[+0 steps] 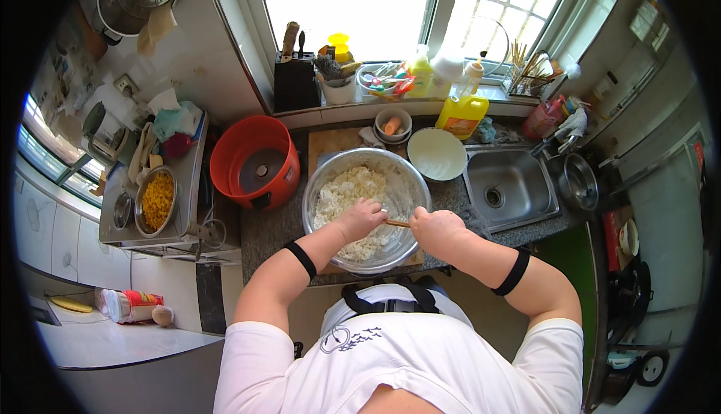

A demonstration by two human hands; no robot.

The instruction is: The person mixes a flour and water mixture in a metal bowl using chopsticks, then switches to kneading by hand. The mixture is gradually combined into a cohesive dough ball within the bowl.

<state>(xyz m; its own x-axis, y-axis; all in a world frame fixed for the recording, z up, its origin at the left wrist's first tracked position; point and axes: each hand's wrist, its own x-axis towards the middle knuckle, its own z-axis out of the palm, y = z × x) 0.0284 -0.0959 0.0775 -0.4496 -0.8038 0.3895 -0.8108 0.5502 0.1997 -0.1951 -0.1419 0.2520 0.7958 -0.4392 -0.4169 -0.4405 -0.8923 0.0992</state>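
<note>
A large steel mixing bowl (423, 189) stands on the stone counter before me, partly on a wooden board (324, 142). Crumbly, floury dough (349, 186) lies in it, mostly on the left. Above the bowl, wooden chopsticks (397, 223) run between both hands. My left hand (362, 220) has its fingers closed around their left end, over the dough. At the bowl's right rim my right hand (436, 230) grips the other end. The chopstick tips are hidden by my left hand.
Left of the bowl stands a red bucket (225, 155). A cream-coloured bowl (437, 154) and a steel sink (507, 183) are on the right. Behind are small bowls with a carrot piece (392, 126) and a yellow jug (463, 114). A knife block (296, 83) stands by the window.
</note>
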